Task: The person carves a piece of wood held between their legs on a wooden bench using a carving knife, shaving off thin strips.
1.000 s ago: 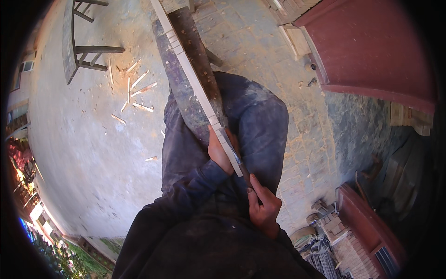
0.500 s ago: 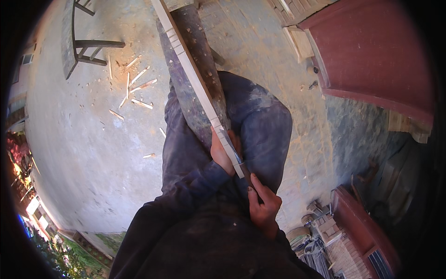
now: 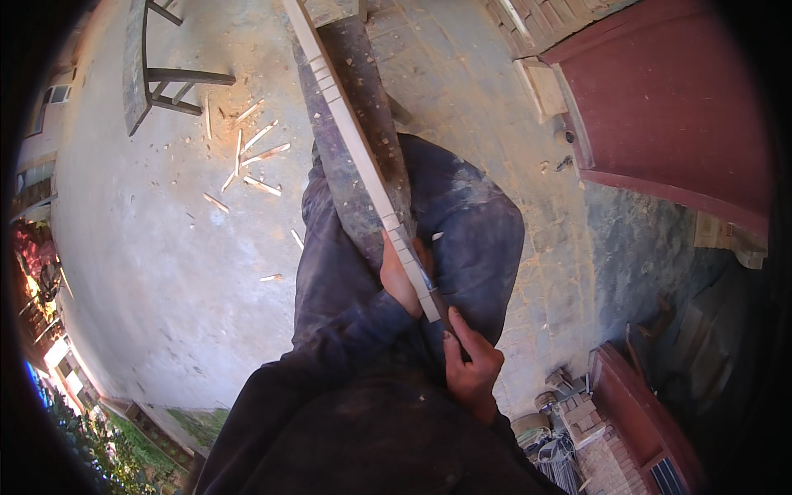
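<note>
A long pale wooden strip [image 3: 359, 148] with several cross cuts lies along a dark, stained, chip-strewn wooden bench [image 3: 375, 124] between my legs. My left hand [image 3: 398, 276] is closed around the strip near its near end, its fingers partly hidden under the wood. My right hand [image 3: 472, 359] is closed on the dark handle of a tool [image 3: 442, 304], likely a chisel, whose shiny blade lies along the right side of the strip's end. A small pale chip [image 3: 436, 236] shows beside my left fingers.
A dark wooden stool or bench frame [image 3: 190, 77] lies at upper left, near scattered offcuts [image 3: 260, 154] on the concrete floor. A large maroon panel [image 3: 660, 99] with wooden pieces stands at upper right. A maroon frame [image 3: 631, 404], bricks and coiled wire are at lower right.
The whole view has shifted, with the bench, strip and surroundings slightly right in the picture. A pale chip now appears beside the blade. Both hands keep their grip.
</note>
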Available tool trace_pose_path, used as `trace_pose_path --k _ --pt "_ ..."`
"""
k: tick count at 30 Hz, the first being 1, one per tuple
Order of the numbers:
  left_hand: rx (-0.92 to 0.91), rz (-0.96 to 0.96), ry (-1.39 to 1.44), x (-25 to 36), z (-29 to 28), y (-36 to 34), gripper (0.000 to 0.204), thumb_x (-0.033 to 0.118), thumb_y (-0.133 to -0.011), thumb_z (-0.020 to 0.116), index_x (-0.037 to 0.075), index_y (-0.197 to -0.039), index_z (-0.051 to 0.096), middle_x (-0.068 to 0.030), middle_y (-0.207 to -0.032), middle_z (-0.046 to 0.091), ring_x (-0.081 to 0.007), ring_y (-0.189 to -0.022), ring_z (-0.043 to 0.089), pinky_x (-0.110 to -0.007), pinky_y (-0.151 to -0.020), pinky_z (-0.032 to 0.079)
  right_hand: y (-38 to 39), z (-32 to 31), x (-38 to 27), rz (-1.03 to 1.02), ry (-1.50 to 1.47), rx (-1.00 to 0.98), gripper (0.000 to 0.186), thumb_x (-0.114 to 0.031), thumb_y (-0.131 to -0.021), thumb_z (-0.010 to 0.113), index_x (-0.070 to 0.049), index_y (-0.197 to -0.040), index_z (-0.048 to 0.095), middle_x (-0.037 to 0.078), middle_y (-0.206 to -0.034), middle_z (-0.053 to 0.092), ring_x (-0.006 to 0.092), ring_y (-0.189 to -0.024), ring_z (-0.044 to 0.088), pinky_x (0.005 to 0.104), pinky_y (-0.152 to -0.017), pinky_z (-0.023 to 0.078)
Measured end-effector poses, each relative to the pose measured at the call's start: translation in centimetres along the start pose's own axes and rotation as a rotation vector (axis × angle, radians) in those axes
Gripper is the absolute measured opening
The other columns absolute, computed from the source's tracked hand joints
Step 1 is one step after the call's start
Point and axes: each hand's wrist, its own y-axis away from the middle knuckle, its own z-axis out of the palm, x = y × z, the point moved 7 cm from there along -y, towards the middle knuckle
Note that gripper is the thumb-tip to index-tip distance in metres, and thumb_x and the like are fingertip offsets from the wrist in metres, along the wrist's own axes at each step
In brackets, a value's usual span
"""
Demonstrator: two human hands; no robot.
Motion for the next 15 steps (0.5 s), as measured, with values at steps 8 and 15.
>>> trace_pose_path --k 8,15 --pt "0.076 -0.011 -0.012 0.9 0.7 0.6 0.062 0.051 -0.112 0.033 0.013 -0.066 0.046 -0.006 -0.052 0.042 -0.022 -0.04 0.041 -0.034 -0.037 0.035 1.1 -2.6 -0.2 -0.001 -0.062 0.1 0.042 0.003 -0.092 0.072 0.001 -0.134 0.07 0.025 -0.103 0.077 0.0333 -0.09 0.078 0.0377 -0.077 0.059" --pt "-0.072 0.03 -0.076 1.0 0.5 0.7 0.07 0.064 -0.111 0.028 0.012 -0.07 0.049 -0.0049 -0.053 0.043 -0.0217 -0.041 0.043 -0.034 -0.038 0.037 3.3 -2.5 1.0 0.116 -0.116 0.145 0.042 0.001 -0.095 0.069 0.003 -0.136 0.068 0.017 -0.089 0.072 0.0198 -0.074 0.069 0.033 -0.067 0.055"
